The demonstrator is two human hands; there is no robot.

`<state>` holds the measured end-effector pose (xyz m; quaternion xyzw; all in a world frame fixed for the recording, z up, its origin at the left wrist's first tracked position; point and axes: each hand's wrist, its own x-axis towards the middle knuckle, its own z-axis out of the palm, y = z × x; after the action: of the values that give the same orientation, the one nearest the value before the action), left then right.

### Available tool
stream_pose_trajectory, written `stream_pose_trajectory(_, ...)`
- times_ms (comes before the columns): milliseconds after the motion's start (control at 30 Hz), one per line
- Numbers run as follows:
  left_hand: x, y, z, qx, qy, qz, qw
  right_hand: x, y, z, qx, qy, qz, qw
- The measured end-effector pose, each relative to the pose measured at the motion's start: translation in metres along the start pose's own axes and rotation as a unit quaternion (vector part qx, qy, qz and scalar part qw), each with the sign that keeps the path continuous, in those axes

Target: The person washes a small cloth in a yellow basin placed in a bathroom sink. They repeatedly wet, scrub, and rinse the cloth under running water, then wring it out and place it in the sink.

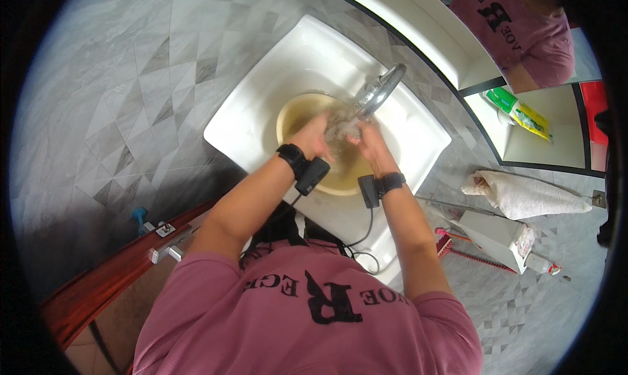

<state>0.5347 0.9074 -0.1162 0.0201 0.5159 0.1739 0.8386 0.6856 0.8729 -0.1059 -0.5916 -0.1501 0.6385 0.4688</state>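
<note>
My left hand [313, 138] and my right hand [369, 139] are inside a round cream-coloured basin [282, 122] that stands in a white sink [248, 107]. Between them, under the chrome faucet [382, 94], is a blurred greyish-white mass [341, 128]; I cannot tell whether it is cloth or splashing water. Both hands curl inward around this mass from either side, fingertips partly lost in blur. Yellowish, cloudy water [347, 166] shows in the basin below my hands. Each wrist wears a black strap with a small black box.
Above the sink at right runs a white shelf unit [549, 139] with a mirror [517, 35], holding a green-and-yellow package [520, 113]. A white towel [533, 195] hangs at right, above a white bin [494, 234]. A reddish wooden edge [111, 277] lies at lower left. Black cables hang from my wrists.
</note>
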Motion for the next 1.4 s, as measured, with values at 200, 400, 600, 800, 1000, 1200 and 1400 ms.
stream_pose_trajectory(200, 0.037, -0.025, -0.023, 0.093, -0.177, 0.273, 0.941, -0.031, 0.003, 0.037, 0.001, -0.069, -0.017, 0.997)
stream_pose_trajectory(400, 0.042, -0.042, 0.010, -0.095, -0.080, 0.249, 0.960, -0.012, 0.012, 0.034, -0.344, 0.102, -0.226, 0.906)
stream_pose_trajectory(600, 0.015, -0.036, 0.022, 0.093, -0.024, 0.271, 0.958, 0.014, 0.021, -0.012, -0.480, 0.140, -0.243, 0.831)
stream_pose_trajectory(800, 0.006, 0.022, -0.022, 0.055, -0.050, 0.214, 0.974, -0.011, -0.003, -0.044, -0.351, -0.127, -0.105, 0.922)
stream_pose_trajectory(1000, 0.013, 0.012, -0.016, -0.009, -0.010, 0.141, 0.990, 0.010, -0.012, -0.019, -0.379, -0.068, -0.143, 0.912)
stream_pose_trajectory(1200, 0.005, 0.004, -0.009, 0.010, -0.058, 0.067, 0.996, 0.011, 0.019, 0.017, -0.410, -0.049, -0.164, 0.896)
stream_pose_trajectory(1400, 0.019, -0.016, -0.016, -0.017, -0.054, 0.078, 0.995, -0.032, -0.005, 0.037, -0.107, -0.108, -0.077, 0.985)
